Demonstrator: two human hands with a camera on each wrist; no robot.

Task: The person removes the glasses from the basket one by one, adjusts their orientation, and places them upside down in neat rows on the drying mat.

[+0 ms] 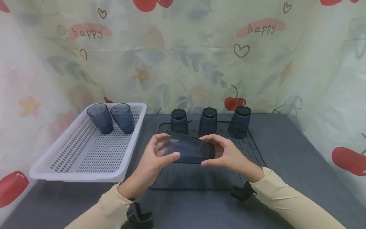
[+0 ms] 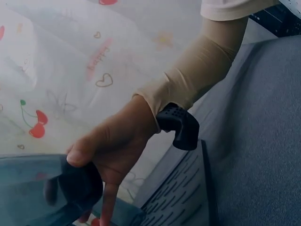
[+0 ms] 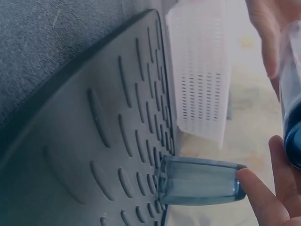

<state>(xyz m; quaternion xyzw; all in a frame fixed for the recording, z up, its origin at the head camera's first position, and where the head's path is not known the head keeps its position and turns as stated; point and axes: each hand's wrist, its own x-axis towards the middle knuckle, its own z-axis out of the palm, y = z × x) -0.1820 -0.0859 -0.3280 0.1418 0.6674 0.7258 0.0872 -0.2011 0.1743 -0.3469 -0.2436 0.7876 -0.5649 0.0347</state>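
In the head view a blue-grey drinking glass (image 1: 191, 149) lies sideways in the air between both hands, over a dark drying mat (image 1: 197, 183). My left hand (image 1: 154, 156) grips its left, rim end, thumb in front; that end looks blurred. On the right, my right hand (image 1: 224, 152) holds the dark base between thumb and fingers. The left wrist view shows the right hand (image 2: 117, 150) at the base of the glass (image 2: 28, 183). From the right wrist, part of the glass (image 3: 292, 94) shows at the edge, with the left hand (image 3: 267, 33) above.
Three glasses (image 1: 179, 122) stand upside down along the mat's back half. To the left, a white perforated basket (image 1: 134, 140) contains two more glasses (image 1: 123, 119), tilted with mouths up. A grey cloth (image 1: 288, 152) covers the table, and a patterned curtain (image 1: 183, 63) hangs behind.
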